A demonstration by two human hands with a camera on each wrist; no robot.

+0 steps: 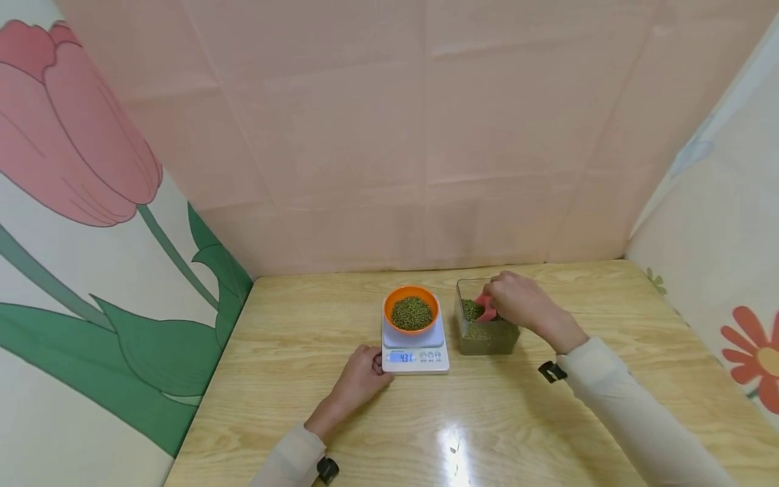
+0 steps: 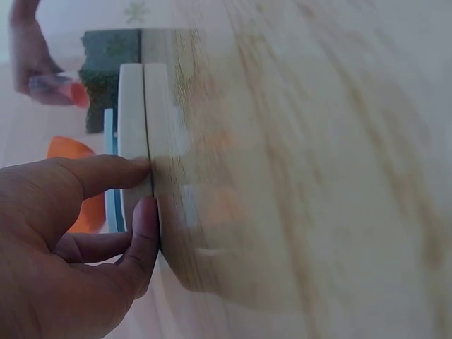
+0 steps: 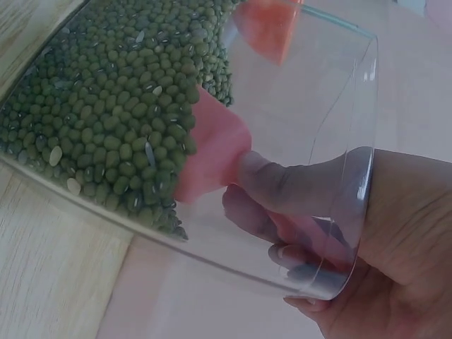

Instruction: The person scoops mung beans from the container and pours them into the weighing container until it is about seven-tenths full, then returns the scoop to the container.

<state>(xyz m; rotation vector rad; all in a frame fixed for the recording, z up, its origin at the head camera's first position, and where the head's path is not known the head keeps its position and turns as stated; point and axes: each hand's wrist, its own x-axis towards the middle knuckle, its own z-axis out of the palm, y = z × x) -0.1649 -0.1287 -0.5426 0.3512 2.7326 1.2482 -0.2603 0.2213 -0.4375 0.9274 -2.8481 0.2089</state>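
Note:
On the wooden table stands a white kitchen scale point(image 1: 416, 365), its lit display showing digits that look like 431. An orange bowl point(image 1: 410, 292) of green mung beans point(image 1: 412, 314) sits on its platform. My left hand point(image 1: 360, 373) holds the scale's near left corner, with the thumb and curled fingers against its edges in the left wrist view. My right hand point(image 1: 522, 301) reaches into a clear square container point(image 1: 487, 346) and grips a pink scoop point(image 3: 215, 138) by its handle. The scoop's front end is sunk among the mung beans point(image 3: 106, 120) there.
The container stands close to the right of the scale. Behind both, a pink-covered wall point(image 1: 365, 223) meets the back edge of the wooden table point(image 1: 292, 352). Flower-painted panels point(image 1: 97, 169) flank the table on both sides.

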